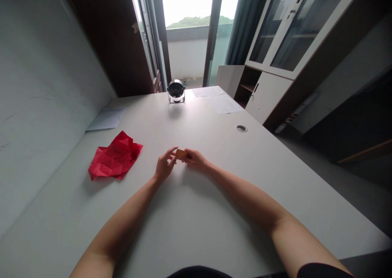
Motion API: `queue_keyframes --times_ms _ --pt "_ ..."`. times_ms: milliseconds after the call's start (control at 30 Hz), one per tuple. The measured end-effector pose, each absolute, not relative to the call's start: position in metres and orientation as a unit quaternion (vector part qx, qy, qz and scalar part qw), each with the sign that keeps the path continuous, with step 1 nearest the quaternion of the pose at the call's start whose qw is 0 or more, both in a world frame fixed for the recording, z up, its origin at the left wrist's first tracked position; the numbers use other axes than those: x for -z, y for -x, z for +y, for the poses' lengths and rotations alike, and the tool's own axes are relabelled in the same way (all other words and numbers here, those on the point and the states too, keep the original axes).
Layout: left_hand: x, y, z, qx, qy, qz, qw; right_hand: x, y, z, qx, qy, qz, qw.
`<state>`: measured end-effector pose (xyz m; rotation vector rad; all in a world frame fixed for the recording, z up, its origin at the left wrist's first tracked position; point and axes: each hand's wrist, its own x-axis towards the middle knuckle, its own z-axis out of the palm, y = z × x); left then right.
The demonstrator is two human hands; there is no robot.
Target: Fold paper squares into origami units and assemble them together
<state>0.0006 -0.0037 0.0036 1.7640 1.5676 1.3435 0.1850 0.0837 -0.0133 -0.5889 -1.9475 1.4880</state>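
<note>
A small orange-brown rectangular piece [181, 154], like a little box or folded paper, is held between my two hands over the table. My right hand [194, 159] pinches it at its right end. At the left end, the thumb and index finger of my left hand [165, 163] close on its edges. What the piece is exactly is too small to make out. Off to the left lies a creased sheet of red paper [114, 157], unfolded and crumpled, apart from both hands.
The white table [190, 229] reaches toward a window. A round silver-and-black device on a stand [176, 90] is at the far edge, with printed sheets [225, 104] to its right. More papers [106, 118] lie by the left wall. A cable hole [241, 128] sits at right.
</note>
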Motion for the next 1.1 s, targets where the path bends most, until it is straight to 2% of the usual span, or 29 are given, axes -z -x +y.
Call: queue_keyframes --times_ms 267,500,1100 --pt "0.000 0.002 -0.003 -0.479 -0.636 0.567 0.209 0.014 -0.187 0.079 -0.441 0.277 -0.803 0.290" --pt "-0.003 0.002 -0.003 -0.475 -0.654 0.562 0.174 0.009 -0.188 0.077 -0.384 0.262 -0.808 0.362" --pt "-0.013 -0.002 -0.010 -0.405 -0.713 0.563 0.106 -0.001 -0.190 0.071 -0.353 0.236 -0.820 0.384"
